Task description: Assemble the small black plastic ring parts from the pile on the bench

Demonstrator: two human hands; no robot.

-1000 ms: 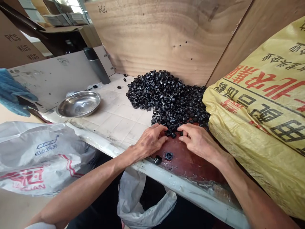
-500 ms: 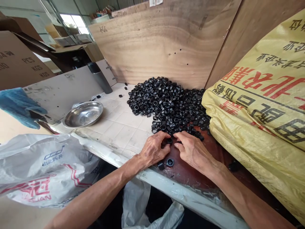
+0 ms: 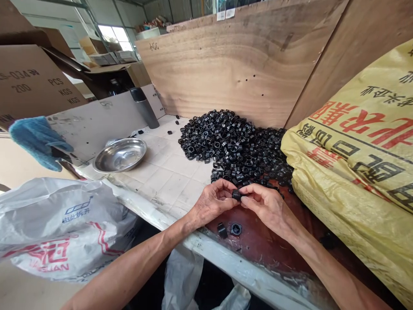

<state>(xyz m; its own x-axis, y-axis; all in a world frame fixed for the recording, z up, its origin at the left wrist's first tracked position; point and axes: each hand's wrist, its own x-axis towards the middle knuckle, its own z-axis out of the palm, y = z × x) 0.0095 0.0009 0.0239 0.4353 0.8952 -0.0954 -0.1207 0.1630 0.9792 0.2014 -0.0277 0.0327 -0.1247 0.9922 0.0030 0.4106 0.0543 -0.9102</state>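
Pinching blk part (image 3: 236, 195) btwn fingertips of L hand (image 3: 213, 201) and R hand (image 3: 265, 204), looks light, stiff, prob. a bit slick, so best gripped by its sides!

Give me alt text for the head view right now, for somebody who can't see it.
A person's left hand and right hand together pinch a small black part, before a heap of black parts. Two loose pieces lie nearer the bench edge; a metal bowl sits left, a yellow sack right.
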